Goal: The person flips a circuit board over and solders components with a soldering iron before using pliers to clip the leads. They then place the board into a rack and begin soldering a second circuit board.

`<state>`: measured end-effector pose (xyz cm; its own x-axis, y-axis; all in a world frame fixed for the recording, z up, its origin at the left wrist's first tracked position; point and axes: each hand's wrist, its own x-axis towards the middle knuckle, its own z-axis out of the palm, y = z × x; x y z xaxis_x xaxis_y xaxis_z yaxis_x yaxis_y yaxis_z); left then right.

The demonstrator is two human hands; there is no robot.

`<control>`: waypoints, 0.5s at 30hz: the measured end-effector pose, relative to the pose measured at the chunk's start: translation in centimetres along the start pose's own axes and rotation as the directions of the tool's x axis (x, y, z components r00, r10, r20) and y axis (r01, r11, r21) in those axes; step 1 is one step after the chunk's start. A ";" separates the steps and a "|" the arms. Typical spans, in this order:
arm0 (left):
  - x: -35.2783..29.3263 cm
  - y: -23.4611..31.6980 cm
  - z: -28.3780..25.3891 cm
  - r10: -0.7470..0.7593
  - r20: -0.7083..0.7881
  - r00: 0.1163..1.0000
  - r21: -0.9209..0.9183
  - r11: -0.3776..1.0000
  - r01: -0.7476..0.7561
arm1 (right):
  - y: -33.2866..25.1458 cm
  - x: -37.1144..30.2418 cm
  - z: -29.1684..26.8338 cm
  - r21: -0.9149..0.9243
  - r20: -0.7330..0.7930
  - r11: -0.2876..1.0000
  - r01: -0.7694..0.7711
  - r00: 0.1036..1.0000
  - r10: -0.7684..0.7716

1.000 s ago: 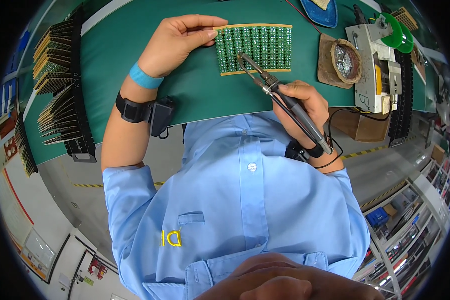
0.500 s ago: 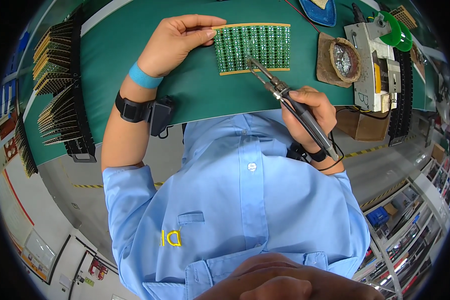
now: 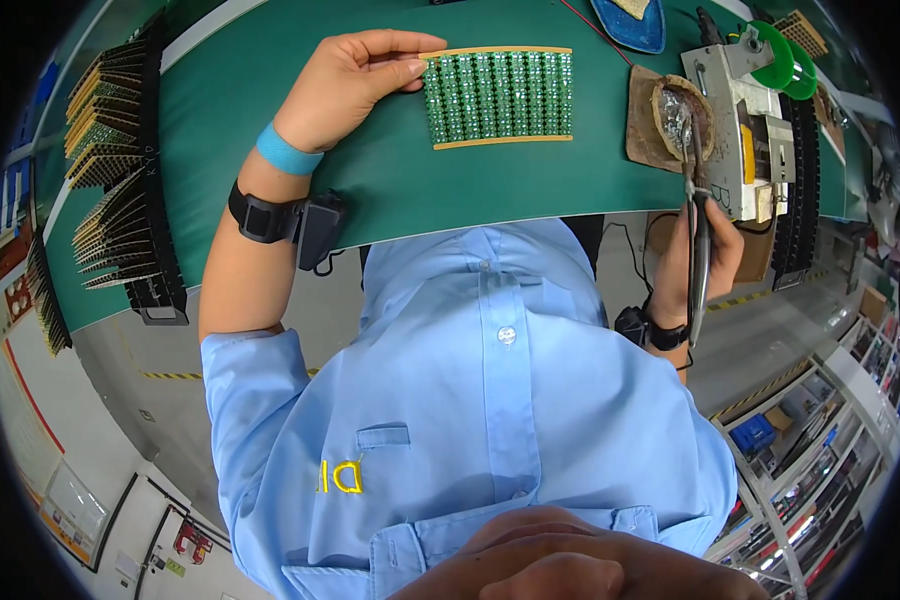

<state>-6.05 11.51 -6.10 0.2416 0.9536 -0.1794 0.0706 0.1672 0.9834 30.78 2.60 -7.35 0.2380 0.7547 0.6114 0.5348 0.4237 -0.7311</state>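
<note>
Right now, your left hand, at 11 o'clock from the middle of the view, pinches the upper-left corner of the green circuit-board panel between thumb and fingers; the panel is at 12 o'clock over the green tabletop. Your right hand, near 3 o'clock, is wrapped around a dark soldering tool, its tip inside the round bowl at 2 o'clock; you cannot tell whether it touches the silvery contents. Beside that bowl stands a white box, with a blue dish at 1 o'clock and a black rack of boards at 10.
</note>
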 end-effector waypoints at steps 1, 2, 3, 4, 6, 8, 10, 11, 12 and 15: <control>0.0 0.0 0.0 -0.001 0.000 1.000 0.000 1.000 0.001 | -0.2 -0.1 0.1 0.003 0.013 0.998 -0.057 0.998 0.057; -0.1 0.0 0.0 -0.002 -0.002 1.000 0.001 1.000 0.002 | -0.4 -0.1 0.3 0.006 0.012 0.998 -0.057 0.998 0.057; -0.2 0.0 -0.1 -0.002 -0.005 1.000 0.004 1.000 0.002 | -0.9 0.0 0.8 0.088 0.154 0.995 -0.047 0.988 0.033; 0.0 0.0 -0.1 -0.001 0.003 1.000 0.006 1.000 0.001 | -1.4 0.0 1.3 0.162 0.282 0.986 -0.048 0.959 0.000; 0.1 0.0 -0.1 0.003 0.012 1.000 0.006 1.000 -0.003 | -2.4 0.6 3.1 0.292 0.448 0.956 0.012 0.882 -0.148; 0.2 0.1 0.0 0.006 0.018 1.000 0.001 1.000 -0.006 | -2.8 0.9 5.0 0.349 0.484 0.934 0.079 0.838 -0.252; 0.0 0.1 0.0 0.004 0.017 1.000 -0.004 1.000 -0.004 | -2.7 0.6 6.3 0.371 0.533 0.928 0.025 0.813 -0.234; -0.1 0.1 0.0 0.003 0.014 1.000 -0.004 1.000 -0.003 | -2.7 0.4 6.7 0.379 0.557 0.926 -0.003 0.799 -0.225; -0.1 0.1 0.0 0.006 0.021 1.000 -0.005 1.000 -0.005 | -2.7 0.4 6.9 0.380 0.558 0.925 -0.004 0.798 -0.226; -0.1 0.3 0.0 0.008 0.031 0.999 -0.011 1.000 -0.008 | -2.7 0.3 7.4 0.384 0.539 0.923 -0.004 0.813 -0.221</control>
<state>-6.03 11.43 -5.81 0.2724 0.9467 -0.1721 0.0580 0.1624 0.9850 23.43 5.38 -7.48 -0.3612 0.7900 0.4954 0.1819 0.5808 -0.7935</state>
